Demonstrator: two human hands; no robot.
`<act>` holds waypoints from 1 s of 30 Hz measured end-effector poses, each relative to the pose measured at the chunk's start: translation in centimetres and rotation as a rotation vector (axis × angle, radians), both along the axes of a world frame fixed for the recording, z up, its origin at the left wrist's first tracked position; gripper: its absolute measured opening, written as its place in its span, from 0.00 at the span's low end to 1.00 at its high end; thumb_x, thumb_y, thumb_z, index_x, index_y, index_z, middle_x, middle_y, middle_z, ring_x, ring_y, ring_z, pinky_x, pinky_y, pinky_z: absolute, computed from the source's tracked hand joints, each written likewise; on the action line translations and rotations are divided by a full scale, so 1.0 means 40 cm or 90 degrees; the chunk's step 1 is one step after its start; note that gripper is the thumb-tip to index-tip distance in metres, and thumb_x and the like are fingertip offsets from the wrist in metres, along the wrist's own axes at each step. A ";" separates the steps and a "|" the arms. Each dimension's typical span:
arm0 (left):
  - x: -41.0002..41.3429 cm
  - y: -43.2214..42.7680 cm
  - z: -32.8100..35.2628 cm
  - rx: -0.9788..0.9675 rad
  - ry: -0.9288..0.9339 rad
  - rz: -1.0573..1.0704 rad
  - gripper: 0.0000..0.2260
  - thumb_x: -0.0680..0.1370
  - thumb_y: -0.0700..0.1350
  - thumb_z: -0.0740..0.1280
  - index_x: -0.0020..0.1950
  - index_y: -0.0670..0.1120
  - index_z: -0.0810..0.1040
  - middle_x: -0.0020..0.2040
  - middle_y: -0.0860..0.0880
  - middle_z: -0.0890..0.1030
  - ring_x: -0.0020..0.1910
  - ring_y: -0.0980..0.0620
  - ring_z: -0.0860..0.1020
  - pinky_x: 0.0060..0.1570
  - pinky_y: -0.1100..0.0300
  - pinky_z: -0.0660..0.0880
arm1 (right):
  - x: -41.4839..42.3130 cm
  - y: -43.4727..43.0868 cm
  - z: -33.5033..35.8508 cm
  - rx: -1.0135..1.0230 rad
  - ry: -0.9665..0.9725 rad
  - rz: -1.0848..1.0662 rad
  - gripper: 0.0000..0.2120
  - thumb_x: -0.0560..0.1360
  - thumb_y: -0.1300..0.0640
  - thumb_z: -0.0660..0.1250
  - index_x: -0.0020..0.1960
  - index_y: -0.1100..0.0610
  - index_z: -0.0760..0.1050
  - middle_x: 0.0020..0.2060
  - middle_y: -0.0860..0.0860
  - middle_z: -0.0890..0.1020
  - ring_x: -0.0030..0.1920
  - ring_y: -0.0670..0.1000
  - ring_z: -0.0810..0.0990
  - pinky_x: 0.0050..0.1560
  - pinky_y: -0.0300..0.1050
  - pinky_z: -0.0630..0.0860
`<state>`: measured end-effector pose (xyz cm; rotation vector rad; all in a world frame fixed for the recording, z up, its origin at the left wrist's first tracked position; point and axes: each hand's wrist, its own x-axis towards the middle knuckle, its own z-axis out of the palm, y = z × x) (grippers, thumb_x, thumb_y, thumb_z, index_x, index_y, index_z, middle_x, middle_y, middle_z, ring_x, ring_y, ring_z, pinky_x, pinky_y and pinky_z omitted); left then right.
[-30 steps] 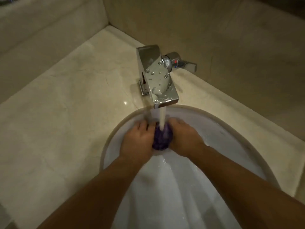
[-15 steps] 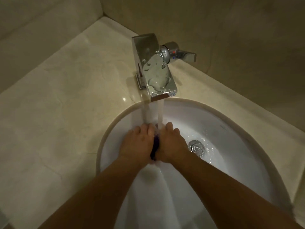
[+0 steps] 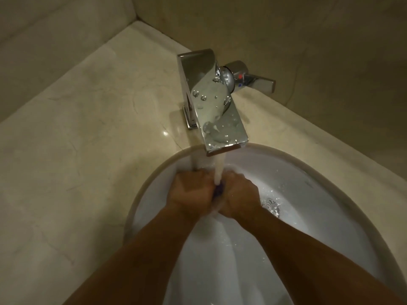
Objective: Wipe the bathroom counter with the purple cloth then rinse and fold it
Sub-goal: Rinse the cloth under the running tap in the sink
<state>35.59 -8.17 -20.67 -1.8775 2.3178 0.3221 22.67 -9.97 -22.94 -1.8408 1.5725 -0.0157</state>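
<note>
Item: purple cloth (image 3: 218,191), mid-rinse, only a sliver showed betw. left hand (image 3: 189,192) & right hand (image 3: 239,198), 2 fists w/ fingers curled tight round it under the tap (image 3: 220,119) over the sink (image 3: 308,183); prob. best loosened & re-squeezed so water reached inner folds.

No readable text; red/blue dots, faucet handle (image 3: 259,81).

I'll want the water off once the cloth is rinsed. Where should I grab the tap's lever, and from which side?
Take the flat free end of the lever, which sticks out right of the faucet. Probably come from the right with the right hand, once it frees the purple cloth, fingers over the top: that end stands clear.
</note>
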 end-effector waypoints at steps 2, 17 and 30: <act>-0.001 0.005 -0.001 -0.009 0.000 -0.010 0.14 0.82 0.54 0.57 0.59 0.51 0.77 0.56 0.49 0.81 0.53 0.47 0.81 0.45 0.60 0.71 | 0.001 -0.005 0.002 -0.011 0.014 0.018 0.14 0.67 0.48 0.72 0.52 0.39 0.77 0.47 0.41 0.80 0.48 0.50 0.82 0.49 0.46 0.80; 0.002 0.130 0.029 -0.062 0.075 -0.021 0.38 0.63 0.62 0.77 0.66 0.48 0.69 0.62 0.48 0.76 0.57 0.47 0.77 0.56 0.54 0.74 | -0.106 0.084 -0.018 -0.145 -0.012 0.190 0.59 0.60 0.40 0.80 0.80 0.47 0.47 0.75 0.53 0.59 0.67 0.56 0.68 0.61 0.54 0.77; -0.049 0.045 -0.011 0.084 -0.093 0.095 0.27 0.73 0.52 0.71 0.68 0.44 0.69 0.58 0.41 0.70 0.53 0.42 0.72 0.51 0.50 0.71 | -0.033 -0.026 -0.007 0.069 0.009 0.221 0.31 0.67 0.50 0.78 0.66 0.46 0.67 0.56 0.51 0.77 0.48 0.55 0.82 0.50 0.53 0.81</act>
